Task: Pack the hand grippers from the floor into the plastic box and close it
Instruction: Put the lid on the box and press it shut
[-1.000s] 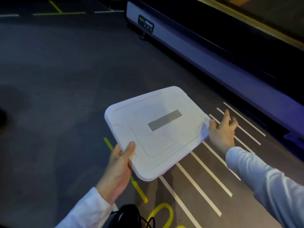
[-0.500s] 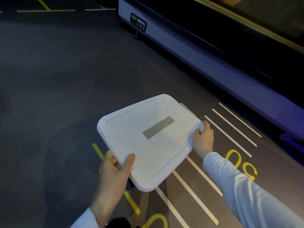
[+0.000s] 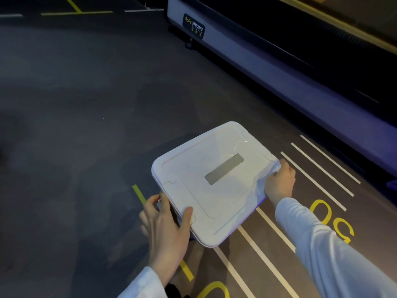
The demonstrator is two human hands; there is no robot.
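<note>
From the head camera, we held the white lid (image 3: 214, 183) low over the dark floor (image 3: 75, 104), level, apparently to seat it on the plastic box hidden beneath it. Our left hand (image 3: 165, 224) clamped the near corner, thumb on top and fingers curled under; our right hand (image 3: 279, 183) wrapped its fingers over the far edge. The lid looked matte, with rounded corners and a grey strip (image 3: 224, 168) across its centre. No hand grippers showed. A treadmill (image 3: 279, 61) stood beyond the painted lines (image 3: 318, 171).
</note>
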